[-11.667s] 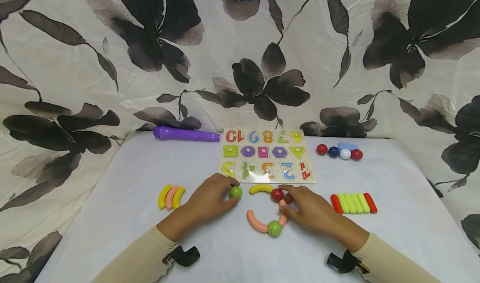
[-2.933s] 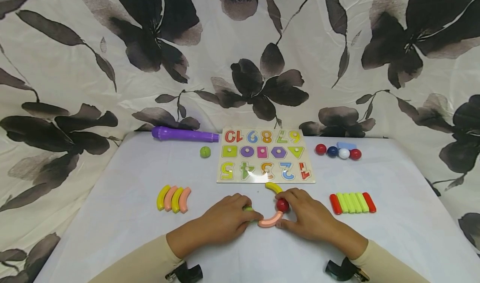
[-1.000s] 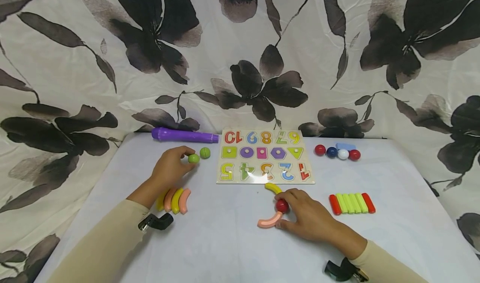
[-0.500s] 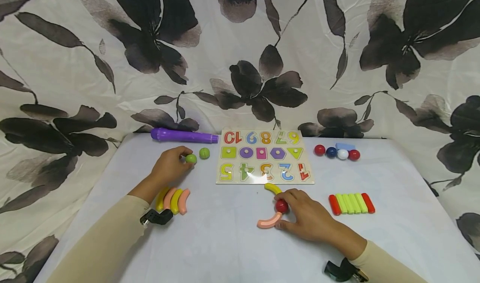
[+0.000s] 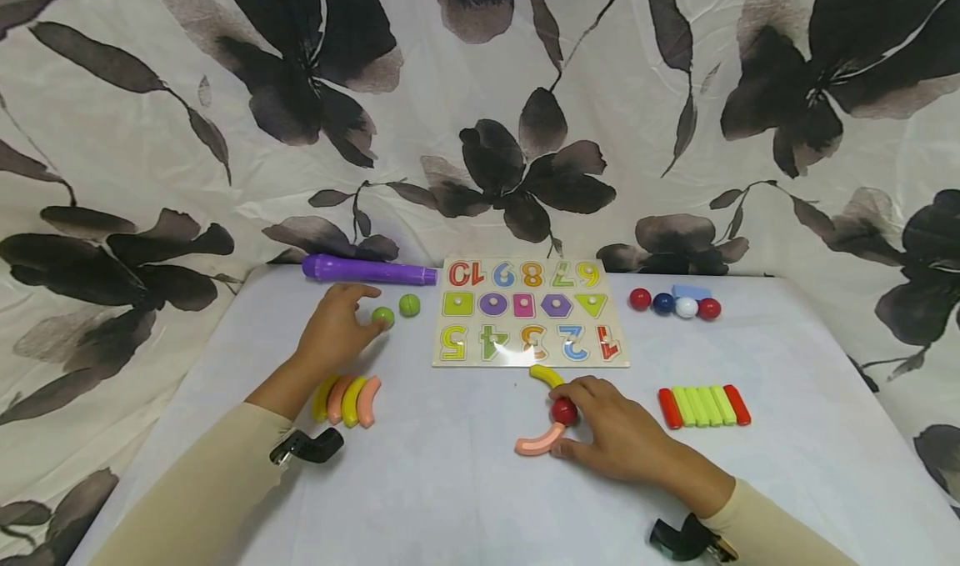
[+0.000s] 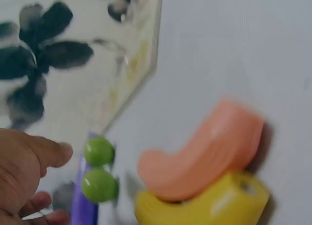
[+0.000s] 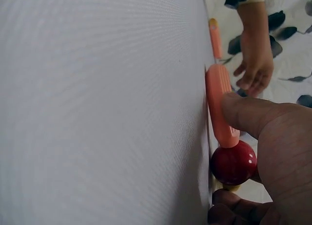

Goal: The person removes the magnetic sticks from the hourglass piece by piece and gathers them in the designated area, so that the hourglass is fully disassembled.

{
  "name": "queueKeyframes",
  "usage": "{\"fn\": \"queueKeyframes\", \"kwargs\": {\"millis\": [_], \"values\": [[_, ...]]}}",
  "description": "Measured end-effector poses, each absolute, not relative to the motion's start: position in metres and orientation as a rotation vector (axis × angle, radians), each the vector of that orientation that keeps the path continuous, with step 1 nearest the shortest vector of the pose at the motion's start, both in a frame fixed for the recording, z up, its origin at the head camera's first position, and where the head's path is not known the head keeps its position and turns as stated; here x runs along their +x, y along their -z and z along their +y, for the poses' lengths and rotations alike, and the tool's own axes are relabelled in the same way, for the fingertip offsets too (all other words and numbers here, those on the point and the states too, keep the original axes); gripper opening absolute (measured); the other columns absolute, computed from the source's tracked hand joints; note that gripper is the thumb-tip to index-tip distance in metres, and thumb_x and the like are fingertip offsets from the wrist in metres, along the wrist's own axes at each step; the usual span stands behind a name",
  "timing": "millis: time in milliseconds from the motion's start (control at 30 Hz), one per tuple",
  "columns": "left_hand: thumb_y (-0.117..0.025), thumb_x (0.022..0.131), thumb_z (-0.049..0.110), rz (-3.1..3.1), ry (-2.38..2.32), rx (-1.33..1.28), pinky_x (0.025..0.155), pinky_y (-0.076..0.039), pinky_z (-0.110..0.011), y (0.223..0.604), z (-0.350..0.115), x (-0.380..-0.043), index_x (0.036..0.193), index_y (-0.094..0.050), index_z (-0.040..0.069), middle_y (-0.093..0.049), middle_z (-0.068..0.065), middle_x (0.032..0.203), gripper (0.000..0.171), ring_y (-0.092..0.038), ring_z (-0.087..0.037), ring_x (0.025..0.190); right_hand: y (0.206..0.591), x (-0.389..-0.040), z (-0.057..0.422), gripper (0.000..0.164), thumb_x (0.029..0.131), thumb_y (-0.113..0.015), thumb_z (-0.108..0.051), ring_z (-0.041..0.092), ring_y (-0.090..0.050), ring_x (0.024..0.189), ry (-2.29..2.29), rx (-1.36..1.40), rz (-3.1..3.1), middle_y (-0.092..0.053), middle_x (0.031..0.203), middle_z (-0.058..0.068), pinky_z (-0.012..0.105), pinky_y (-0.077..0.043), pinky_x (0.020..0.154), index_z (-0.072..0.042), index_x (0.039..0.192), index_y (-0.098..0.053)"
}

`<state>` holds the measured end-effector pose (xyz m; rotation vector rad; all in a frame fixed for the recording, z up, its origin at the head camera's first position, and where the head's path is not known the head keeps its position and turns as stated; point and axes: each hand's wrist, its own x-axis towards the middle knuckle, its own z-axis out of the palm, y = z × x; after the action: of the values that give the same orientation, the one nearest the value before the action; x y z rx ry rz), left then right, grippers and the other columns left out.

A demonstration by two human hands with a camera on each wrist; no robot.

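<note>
My left hand (image 5: 337, 324) hovers beside a green ball (image 5: 382, 317), thumb and index finger parted, thumb tip right at the ball. A second green ball (image 5: 409, 305) lies just right of it. In the left wrist view both balls stand off from the fingertips. My right hand (image 5: 618, 428) grips a red ball (image 5: 563, 412) on the table, fingers curled behind it. Its thumb presses a pink curved piece (image 7: 222, 101) that meets the ball. From the ball's far side a yellow curved piece (image 5: 546, 375) extends, partly hidden by the fingers.
Under the left forearm lies a row of yellow and pink curved pieces (image 5: 367, 402). Behind are a purple microphone-shaped toy (image 5: 367, 270) and a number puzzle board (image 5: 510, 354). To the right sit several balls (image 5: 640, 299), a blue block (image 5: 692, 292), and red and lime sticks (image 5: 703, 408).
The ring of curved pieces and balls has come apart; two green balls and a pink piece now lie left. My left fingers have just let go of the nearer green ball.
</note>
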<state>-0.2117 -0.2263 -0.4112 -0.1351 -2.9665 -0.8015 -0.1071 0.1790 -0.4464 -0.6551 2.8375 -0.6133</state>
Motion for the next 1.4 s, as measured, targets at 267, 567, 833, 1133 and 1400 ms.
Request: {"fn": "queueKeyframes", "kwargs": {"millis": [267, 567, 833, 1133, 1400], "values": [[-0.076, 0.092, 0.024, -2.909, 0.737, -0.142, 0.093, -0.05, -0.059, 0.388, -0.196, -0.177, 0.135, -0.062, 0.006, -0.049, -0.024, 0.133, 0.049, -0.055, -0.041, 0.118, 0.445, -0.108, 0.179, 0.054, 0.09, -0.076, -0.049, 0.02, -0.054, 0.121, 0.655, -0.653, 2.858, -0.058, 0.135, 0.001, 0.047, -0.054, 0.096, -0.024, 0.135, -0.06], [-0.08, 0.09, 0.022, -2.887, 0.776, -0.33, 0.1, -0.049, -0.053, 0.39, -0.166, -0.152, 0.139, -0.059, 0.008, -0.052, -0.018, 0.132, 0.055, -0.055, -0.037, 0.123, 0.442, -0.114, 0.176, 0.06, 0.087, -0.081, -0.042, 0.013, -0.057, 0.094, 0.802, -0.409, 2.806, -0.064, 0.102, -0.006, 0.035, -0.056, 0.083, -0.015, 0.136, -0.058], [-0.082, 0.088, 0.021, -2.899, 0.738, -0.568, 0.103, -0.049, -0.047, 0.409, -0.144, -0.14, 0.131, -0.064, 0.012, -0.058, -0.011, 0.129, 0.048, -0.058, -0.03, 0.122, 0.442, -0.111, 0.175, 0.048, 0.089, -0.08, -0.031, 0.013, -0.056, 0.094, 0.821, -0.444, 2.809, -0.064, 0.106, -0.007, 0.033, -0.054, 0.08, -0.02, 0.133, -0.062], [-0.078, 0.091, 0.027, -2.956, 0.658, -0.949, 0.108, -0.046, -0.04, 0.426, -0.124, -0.129, 0.129, -0.066, 0.02, -0.062, 0.001, 0.131, 0.04, -0.055, -0.021, 0.127, 0.443, -0.107, 0.179, 0.04, 0.098, -0.065, -0.012, 0.014, -0.055, 0.118, 0.833, -0.756, 2.783, -0.062, 0.131, -0.007, 0.043, -0.051, 0.101, -0.025, 0.136, -0.064], [-0.077, 0.093, 0.031, -2.972, 0.604, -1.261, 0.113, -0.04, -0.04, 0.43, -0.106, -0.122, 0.136, -0.064, 0.023, -0.057, 0.004, 0.143, 0.046, -0.048, -0.019, 0.136, 0.443, -0.105, 0.18, 0.047, 0.097, -0.07, -0.014, 0.014, -0.058, 0.12, 0.818, -0.851, 2.82, -0.062, 0.134, -0.003, 0.04, -0.053, 0.1, -0.019, 0.142, -0.057]]}}
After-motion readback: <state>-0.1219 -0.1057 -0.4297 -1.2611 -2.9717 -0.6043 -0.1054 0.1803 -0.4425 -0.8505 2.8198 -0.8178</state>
